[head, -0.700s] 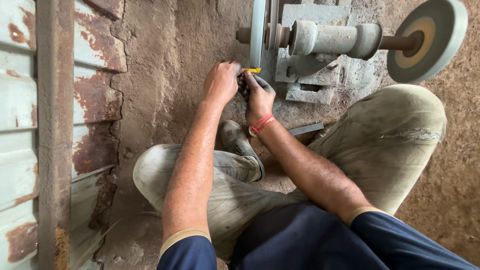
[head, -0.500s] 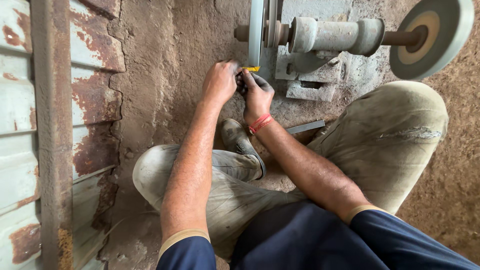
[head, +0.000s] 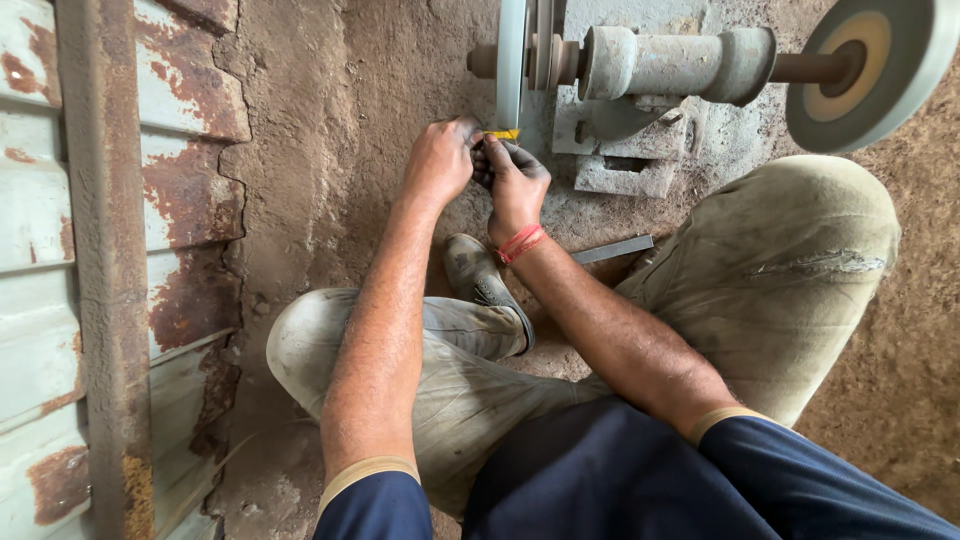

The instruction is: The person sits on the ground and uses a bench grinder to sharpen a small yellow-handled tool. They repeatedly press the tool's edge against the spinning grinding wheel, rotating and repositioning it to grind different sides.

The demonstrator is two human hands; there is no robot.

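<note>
Both my hands have stayed where they were, pressed together at the wheel (head: pixel 512 60). My left hand (head: pixel 437 160) and right hand (head: pixel 513 185) are closed, pinching a small yellow piece (head: pixel 503 134) between their fingertips, touching the wheel's rim. Most of the piece is hidden by my fingers. The shaft (head: pixel 670 62) runs right to a disc (head: pixel 865 70).

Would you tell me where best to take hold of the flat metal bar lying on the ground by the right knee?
Probably the flat metal bar is best pinched across its narrow width near the left end, from above: it lies flat, with the other end close by the trouser leg.
</note>
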